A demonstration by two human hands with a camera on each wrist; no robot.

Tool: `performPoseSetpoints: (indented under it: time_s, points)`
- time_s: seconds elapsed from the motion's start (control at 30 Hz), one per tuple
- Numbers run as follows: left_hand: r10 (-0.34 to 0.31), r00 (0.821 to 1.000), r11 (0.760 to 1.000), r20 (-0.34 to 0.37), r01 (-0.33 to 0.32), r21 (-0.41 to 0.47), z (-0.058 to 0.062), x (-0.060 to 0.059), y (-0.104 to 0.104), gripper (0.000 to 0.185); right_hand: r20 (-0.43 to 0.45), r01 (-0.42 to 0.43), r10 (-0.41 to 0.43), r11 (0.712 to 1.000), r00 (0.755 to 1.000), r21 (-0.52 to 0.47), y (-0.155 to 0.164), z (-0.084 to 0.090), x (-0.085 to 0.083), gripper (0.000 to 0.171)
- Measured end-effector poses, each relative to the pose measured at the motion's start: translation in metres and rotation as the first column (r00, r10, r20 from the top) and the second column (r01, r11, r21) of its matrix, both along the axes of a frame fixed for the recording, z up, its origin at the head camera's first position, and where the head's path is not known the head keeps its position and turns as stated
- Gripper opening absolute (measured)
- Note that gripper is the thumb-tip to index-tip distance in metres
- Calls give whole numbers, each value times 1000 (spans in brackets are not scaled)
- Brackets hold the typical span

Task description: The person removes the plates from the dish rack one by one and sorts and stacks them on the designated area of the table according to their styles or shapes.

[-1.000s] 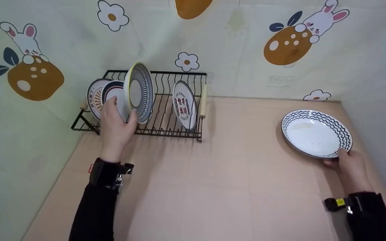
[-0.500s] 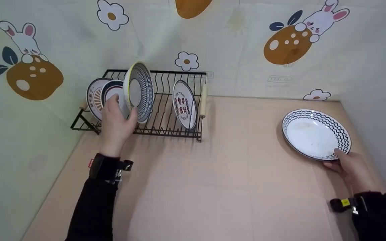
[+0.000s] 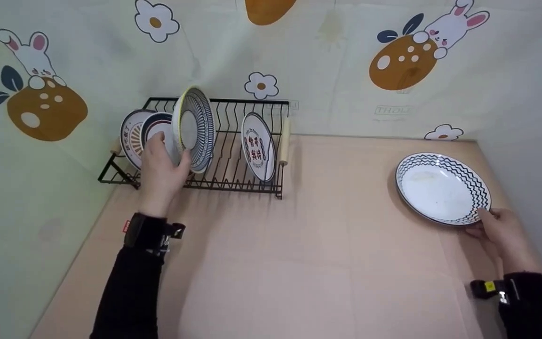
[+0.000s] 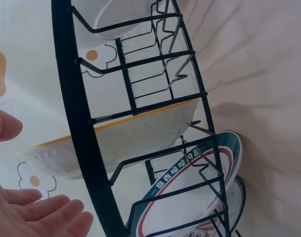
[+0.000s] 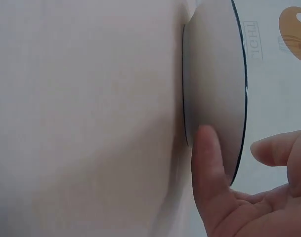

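A yellow-rimmed bowl (image 3: 198,127) with dark radial stripes stands on edge in the black wire dish rack (image 3: 233,181). My left hand (image 3: 165,157) is at the bowl's lower front edge, with the thumb beside the rim. In the left wrist view its fingers (image 4: 46,215) lie straight just off the bowl (image 4: 125,140). At the right, a white plate with a blue zigzag rim (image 3: 440,186) lies flat on the table. My right hand (image 3: 492,221) is at its near edge. The thumb (image 5: 207,168) lies against the plate's underside (image 5: 214,74), and the fingers hover loosely beyond the rim.
Left of the bowl in the rack stand a plate with orange rays (image 3: 132,136) and a dark-rimmed plate (image 3: 155,125). A plate with red characters (image 3: 257,146) stands at the rack's right end. Patterned walls close in behind and on the left. The beige tabletop (image 3: 327,235) spreads between the hands.
My right hand has slid back and right along the zigzag plate's edge, its thumb coming off the top of the rim. The left hand shifted slightly at the bowl. Both dishes stayed put.
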State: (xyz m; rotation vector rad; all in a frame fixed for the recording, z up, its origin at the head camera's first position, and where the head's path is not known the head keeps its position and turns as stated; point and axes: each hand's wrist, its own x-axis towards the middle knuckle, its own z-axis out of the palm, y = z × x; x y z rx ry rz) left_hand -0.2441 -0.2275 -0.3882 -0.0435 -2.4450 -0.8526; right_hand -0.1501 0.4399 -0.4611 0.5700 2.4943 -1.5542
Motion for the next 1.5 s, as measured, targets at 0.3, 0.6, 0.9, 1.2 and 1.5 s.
performPoseSetpoints:
  time_s: [0.3,0.6,0.9,1.2,1.5]
  points:
    - [16,999,1000,35,-16,-1,-4,-1,-1,69,-2,43,-45,957,999,287,2,9,7,76]
    - [11,996,1000,84,-13,24,2,-7,-3,72,-139,74,-24,926,990,369,-1,13,10,73]
    - [20,991,999,133,-23,22,8,-13,-2,74,-242,93,8,909,970,405,-10,17,7,66]
    - [19,984,999,176,-24,28,13,-17,-1,77,-259,103,15,893,966,438,-16,20,7,65]
    - [35,983,999,178,-41,29,12,-23,-1,73,-396,160,24,892,918,423,-25,21,8,59]
